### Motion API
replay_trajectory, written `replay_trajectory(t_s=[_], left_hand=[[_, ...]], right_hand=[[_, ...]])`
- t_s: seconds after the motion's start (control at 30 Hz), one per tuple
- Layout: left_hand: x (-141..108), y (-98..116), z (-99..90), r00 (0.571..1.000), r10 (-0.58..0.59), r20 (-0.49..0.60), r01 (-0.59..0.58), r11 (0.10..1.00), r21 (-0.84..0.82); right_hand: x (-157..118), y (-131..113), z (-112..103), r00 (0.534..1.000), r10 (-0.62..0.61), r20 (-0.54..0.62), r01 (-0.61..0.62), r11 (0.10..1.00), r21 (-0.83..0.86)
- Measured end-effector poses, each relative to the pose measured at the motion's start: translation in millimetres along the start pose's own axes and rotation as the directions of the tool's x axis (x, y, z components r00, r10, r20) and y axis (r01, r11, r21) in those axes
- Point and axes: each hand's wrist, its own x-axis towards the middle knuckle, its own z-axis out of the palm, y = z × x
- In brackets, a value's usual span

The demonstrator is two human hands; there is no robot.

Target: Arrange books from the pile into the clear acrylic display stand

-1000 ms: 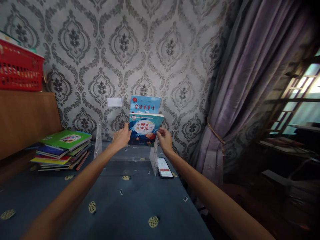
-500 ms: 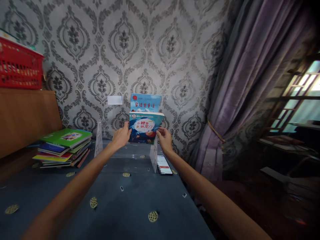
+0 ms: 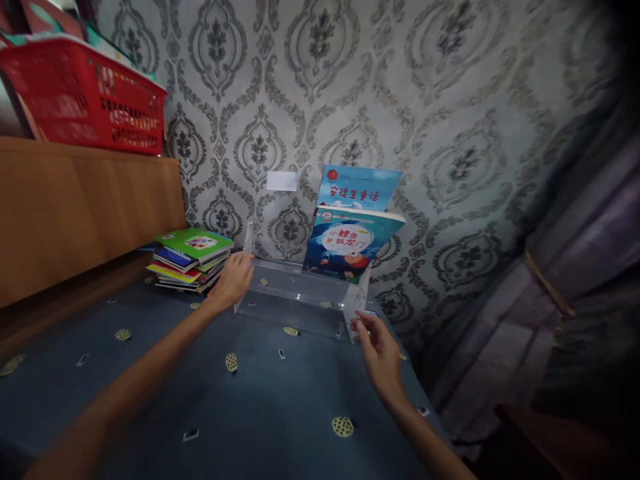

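A clear plastic book stand (image 3: pixel 295 308) with upright side panels rests on the blue cloth. Two books lean at its right end: a light-blue one (image 3: pixel 364 181) behind and a dark teal one (image 3: pixel 345 243) with a white oval in front, partly covering it. My left hand (image 3: pixel 237 275) is closed at the stand's left panel, fingers curled over the edge. Low on the right panel's front edge, my right hand (image 3: pixel 377 347) pinches with thumb and fingertips. Neither hand touches the books.
Several books in a pile (image 3: pixel 193 260), a green one on top, lie left of the stand. A red basket (image 3: pixel 95 100) sits on a wooden cabinet (image 3: pixel 95 213). Patterned wallpaper (image 3: pixel 425 127) rises behind, and a tied purple curtain (image 3: pixel 505 353) hangs right. A phone (image 3: pixel 371 313) peeks out behind the right panel.
Both hands have left the teal book, which now leans with the light-blue one on the stand. My hands have moved apart and down to the stand's sides. The view has swung left.
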Motion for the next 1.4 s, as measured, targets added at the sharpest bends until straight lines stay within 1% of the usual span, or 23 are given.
replay_trajectory(t_s=[0.07, 0.13, 0.3, 0.37, 0.47, 0.57, 0.67, 0.8, 0.9, 1.03, 1.23, 1.3, 1.4], left_hand=[[-4.3, -21.7, -7.7, 1.0, -0.029, -0.008, 0.03, 0.997, 0.075], [-5.6, -38.7, -15.2, 0.998, -0.06, -0.012, 0.061, 0.988, 0.143], [-3.9, -70.7, -29.8, 0.99, -0.143, -0.01, 0.14, 0.953, 0.269], [-3.8, -85.8, -33.7, 0.978, -0.205, 0.033, 0.18, 0.915, 0.361], [-4.4, -110.0, -37.6, 0.943, -0.306, 0.131, 0.211, 0.854, 0.476], [-3.8, -126.9, -40.0, 0.931, -0.31, 0.191, 0.183, 0.852, 0.49], [-2.4, -131.8, -42.7, 0.932, -0.295, 0.212, 0.16, 0.857, 0.489], [-3.9, -128.4, -48.9, 0.929, -0.279, 0.243, 0.131, 0.863, 0.487], [-10.9, -126.5, -54.9, 0.933, -0.255, 0.254, 0.102, 0.865, 0.49], [-32.2, -126.3, -64.3, 0.951, -0.182, 0.248, 0.041, 0.874, 0.483], [-78.1, -125.8, -77.2, 0.975, -0.066, 0.211, -0.049, 0.867, 0.496], [-86.5, -126.1, -78.7, 0.981, -0.034, 0.192, -0.063, 0.876, 0.479], [-86.9, -128.7, -77.4, 0.982, -0.027, 0.186, -0.063, 0.884, 0.464]], right_hand=[[-16.8, 3.9, 3.2, 0.998, 0.025, 0.065, -0.023, 0.999, -0.028], [-29.2, 9.4, 6.6, 0.992, 0.061, 0.108, -0.057, 0.997, -0.046], [-46.5, 27.1, 11.4, 0.962, 0.176, 0.207, -0.175, 0.984, -0.021], [-49.8, 30.9, 11.7, 0.953, 0.195, 0.23, -0.198, 0.98, -0.011], [-51.8, 30.4, 11.4, 0.947, 0.199, 0.252, -0.202, 0.979, -0.015], [-51.9, 26.9, 10.9, 0.942, 0.201, 0.269, -0.203, 0.979, -0.022], [-51.7, 25.1, 10.6, 0.939, 0.199, 0.282, -0.199, 0.98, -0.028], [-52.1, 25.1, 10.5, 0.941, 0.19, 0.28, -0.189, 0.982, -0.032], [-52.4, 24.7, 10.3, 0.936, 0.196, 0.294, -0.195, 0.98, -0.031], [-52.3, 24.9, 10.5, 0.934, 0.193, 0.3, -0.195, 0.981, -0.025], [-51.3, 27.3, 10.7, 0.932, 0.201, 0.303, -0.202, 0.979, -0.028], [-50.9, 26.9, 10.4, 0.925, 0.215, 0.312, -0.217, 0.976, -0.029], [-50.3, 25.0, 10.1, 0.919, 0.224, 0.325, -0.227, 0.974, -0.03]])
